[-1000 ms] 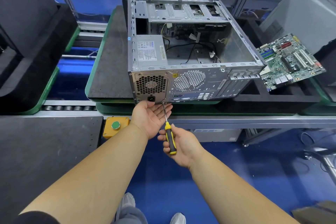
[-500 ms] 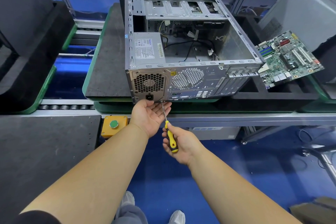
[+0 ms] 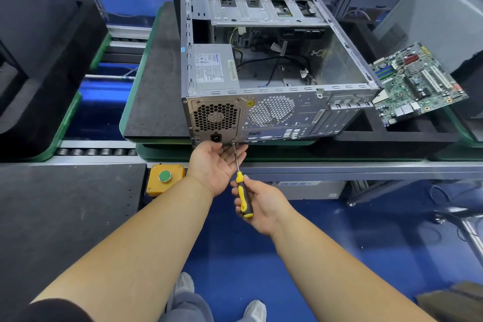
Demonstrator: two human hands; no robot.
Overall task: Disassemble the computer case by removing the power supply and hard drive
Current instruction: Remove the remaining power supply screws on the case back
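An open grey computer case (image 3: pixel 339 65) lies on its side on a dark foam pad, rear panel toward me. The power supply (image 3: pixel 213 70) sits in its left rear corner, its fan grille (image 3: pixel 215 117) facing me. My right hand (image 3: pixel 261 204) grips a yellow-and-black screwdriver (image 3: pixel 243 197), whose tip touches the lower right corner of the power supply's rear plate. Palm up, my left hand (image 3: pixel 215 166) is cupped just under that corner, fingers relaxed. Loose cables lie inside the case. I cannot make out a hard drive.
A green motherboard (image 3: pixel 418 83) leans on black foam right of the case. A yellow box with a green button (image 3: pixel 165 176) sits on the bench edge at my left. Dark foam pads lie left. Roller conveyor rails (image 3: pixel 94 151) run beneath. Blue floor lies below.
Both hands hold nearly the same pose at the power supply's lower corner. The view has shifted slightly; the screwdriver stays on the screw.
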